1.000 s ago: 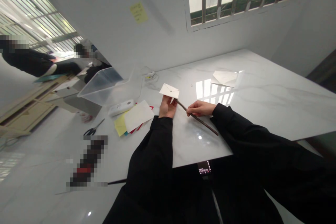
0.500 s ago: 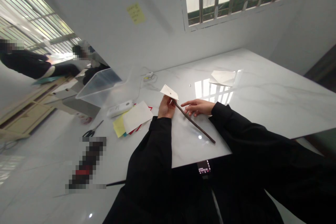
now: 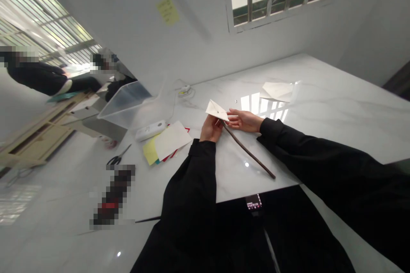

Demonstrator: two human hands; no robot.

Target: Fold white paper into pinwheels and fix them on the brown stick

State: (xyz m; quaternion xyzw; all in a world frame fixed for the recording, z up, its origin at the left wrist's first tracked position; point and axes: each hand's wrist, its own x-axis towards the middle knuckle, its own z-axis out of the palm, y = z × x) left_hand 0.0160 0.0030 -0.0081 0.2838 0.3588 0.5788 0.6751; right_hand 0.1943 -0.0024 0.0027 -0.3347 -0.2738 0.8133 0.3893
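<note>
A folded white paper [image 3: 217, 110] with diagonal creases and a small dark spot near its middle sits at the upper end of a thin brown stick [image 3: 250, 152]. My left hand [image 3: 212, 129] is closed around that upper end, just below the paper, and covers part of the stick. From the right, my right hand [image 3: 245, 120] reaches the paper's right corner, with fingertips on either side of it; how firmly they grip cannot be made out. The stick slants down to the right, and its lower end points toward the table's front edge.
To the left lie scissors [image 3: 119, 156], stacked coloured paper [image 3: 174, 140], a white elongated device [image 3: 151, 130] and a clear plastic bin [image 3: 128, 100]. Another white paper [image 3: 277, 91] lies at the back right of the marble-patterned table [image 3: 339, 115]. People sit at the far left.
My right hand has moved from beside the stick up to the paper's right corner. The paper has turned slightly in my left hand, and the view has shifted a little.
</note>
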